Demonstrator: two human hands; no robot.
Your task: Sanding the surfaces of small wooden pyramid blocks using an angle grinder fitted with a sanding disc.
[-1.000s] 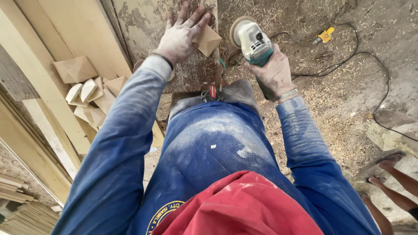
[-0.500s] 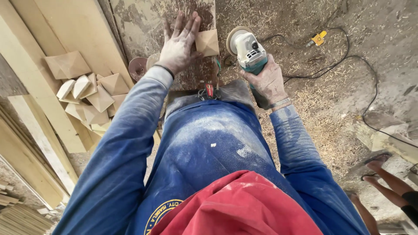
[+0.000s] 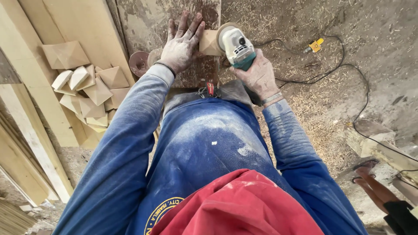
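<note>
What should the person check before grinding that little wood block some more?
1. Left hand pressing the wood block flat on the board: ok.
2. Right hand gripping the grinder firmly: ok.
3. Left fingers away from the disc: not ok, very close.
4. Cord away from the disc: ok.
5. Gloves on the hands: not ok, bare.
6. Disc spinning: cannot tell.

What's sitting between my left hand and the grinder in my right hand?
In the head view, a small square wooden block lies between them on the worn board; the left hand presses its left edge, and the grinder in the right hand meets its right edge.
</note>
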